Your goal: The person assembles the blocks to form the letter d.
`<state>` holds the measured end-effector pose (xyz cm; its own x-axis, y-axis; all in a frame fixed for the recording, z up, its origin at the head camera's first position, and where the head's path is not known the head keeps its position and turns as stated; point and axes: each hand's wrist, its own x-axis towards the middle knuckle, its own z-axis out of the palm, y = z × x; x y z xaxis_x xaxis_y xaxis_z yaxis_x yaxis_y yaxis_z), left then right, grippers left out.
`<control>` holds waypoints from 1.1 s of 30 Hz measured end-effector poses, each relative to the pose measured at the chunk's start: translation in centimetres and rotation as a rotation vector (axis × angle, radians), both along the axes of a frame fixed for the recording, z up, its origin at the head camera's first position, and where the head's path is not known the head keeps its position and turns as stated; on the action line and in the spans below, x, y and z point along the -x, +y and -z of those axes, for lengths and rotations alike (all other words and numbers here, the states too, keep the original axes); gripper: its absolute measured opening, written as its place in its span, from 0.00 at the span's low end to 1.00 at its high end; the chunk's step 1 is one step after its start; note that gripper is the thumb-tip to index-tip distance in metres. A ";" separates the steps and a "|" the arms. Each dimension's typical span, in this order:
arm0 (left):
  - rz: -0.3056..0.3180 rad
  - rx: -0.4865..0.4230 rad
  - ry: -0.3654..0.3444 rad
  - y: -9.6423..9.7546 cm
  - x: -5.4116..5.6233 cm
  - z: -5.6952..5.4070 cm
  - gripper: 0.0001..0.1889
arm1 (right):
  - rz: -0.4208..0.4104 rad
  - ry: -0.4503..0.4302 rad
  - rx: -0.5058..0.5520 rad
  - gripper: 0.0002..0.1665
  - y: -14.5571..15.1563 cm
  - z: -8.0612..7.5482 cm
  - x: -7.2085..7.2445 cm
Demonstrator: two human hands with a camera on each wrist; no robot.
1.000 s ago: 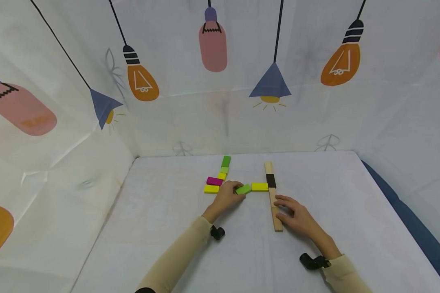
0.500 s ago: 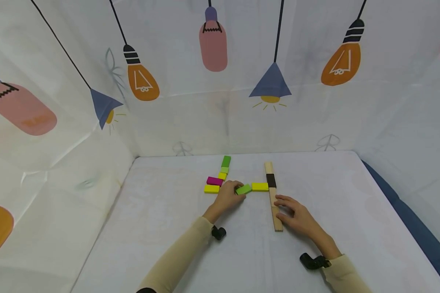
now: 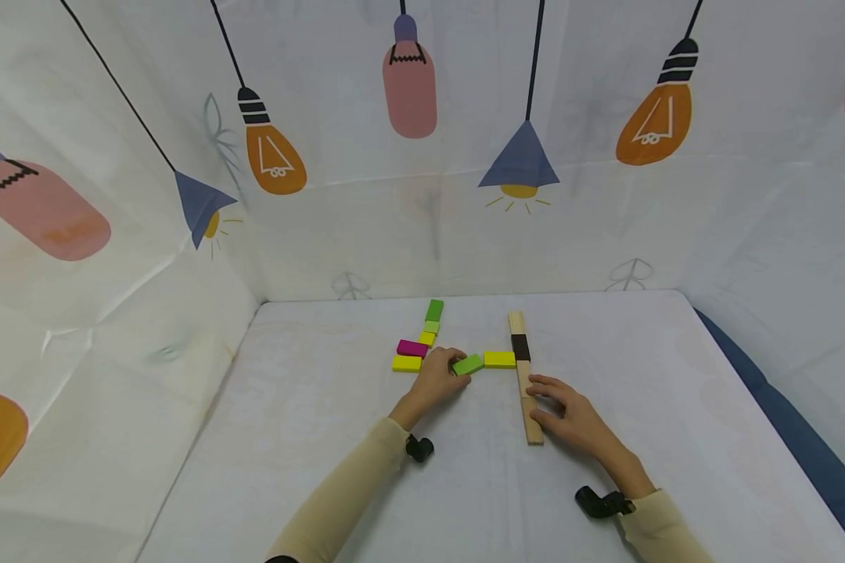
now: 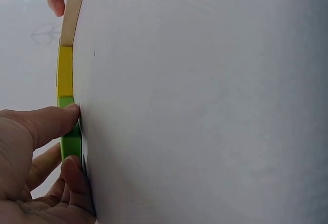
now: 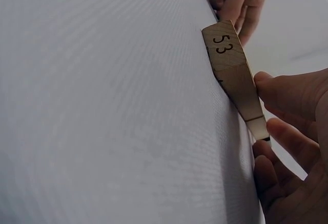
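The left hand's (image 3: 435, 383) grip is closed, thumb and fingers pinching a light-green, rectangular block (image 3: 469, 364) low on the white tabletop (image 3: 676, 407). The block slants, its right end meeting a bright-yellow, flat rectangular block (image 3: 499, 359) that abuts a straight column of pale and dark-brown wooden blocks (image 3: 523, 377). The right hand (image 3: 570, 416) has a loose, part-open grip, fingertips against the column's right edge. Adjusting the green block probably calls for light sideways pressure, with the right fingertips bracing the column against being nudged.
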<state>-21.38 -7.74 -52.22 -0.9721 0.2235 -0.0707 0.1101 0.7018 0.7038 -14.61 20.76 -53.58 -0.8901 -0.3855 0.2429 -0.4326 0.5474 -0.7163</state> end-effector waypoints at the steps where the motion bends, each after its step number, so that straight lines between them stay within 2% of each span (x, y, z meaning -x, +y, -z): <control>1: -0.003 -0.003 -0.005 0.0 0.0 0.0 0.23 | 0.001 -0.001 -0.002 0.23 0.0 0.0 0.0; 9: 0.012 -0.048 -0.071 -0.5 -0.2 -0.8 0.33 | -0.002 0.004 0.009 0.23 0.0 0.0 0.1; 16: 0.049 -0.099 -0.083 -1.9 -0.6 -1.5 0.35 | 0.002 0.020 0.014 0.22 -0.1 0.1 0.0; 19: 0.061 -0.114 -0.051 -2.9 -0.9 -1.6 0.34 | -0.004 0.024 0.018 0.22 -0.1 0.2 -0.1; 25: 0.070 -0.144 0.064 -5.2 -1.2 -1.7 0.32 | -0.005 0.034 0.010 0.23 0.0 0.2 0.0; 29: 0.010 -0.169 0.134 -6.7 -1.3 -1.7 0.29 | -0.006 0.040 0.013 0.22 0.0 0.2 0.0; 33: -0.067 -0.209 0.155 -8.0 -1.4 -1.6 0.27 | -0.006 0.046 0.022 0.22 -0.1 0.0 -0.2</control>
